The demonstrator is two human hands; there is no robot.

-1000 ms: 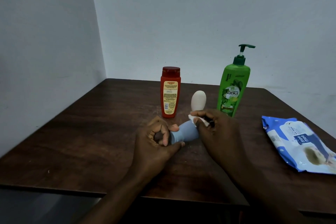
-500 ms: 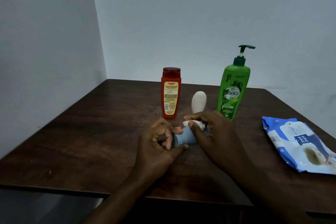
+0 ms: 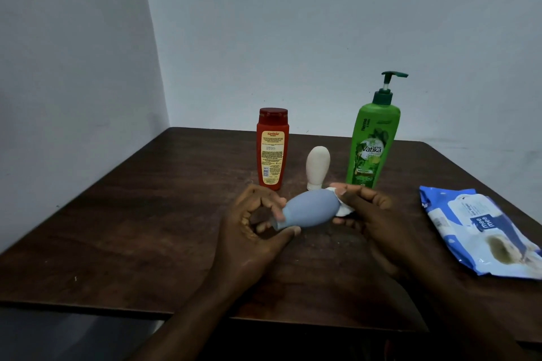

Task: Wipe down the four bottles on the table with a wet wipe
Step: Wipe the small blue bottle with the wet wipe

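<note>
Now left hand [image 3: 252, 231] fingers curled round neck of blue bottle [image 3: 311, 211]; right hand [image 3: 369, 220] fingers pinching white wipe [image 3: 341, 208] against its base, just before cream bottle [image 3: 318, 165].

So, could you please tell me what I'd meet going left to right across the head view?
In order: red bottle, cream bottle, green pump bottle, pack of wet wipes; the held blue bottle overlaps these, so it is left out.
</note>
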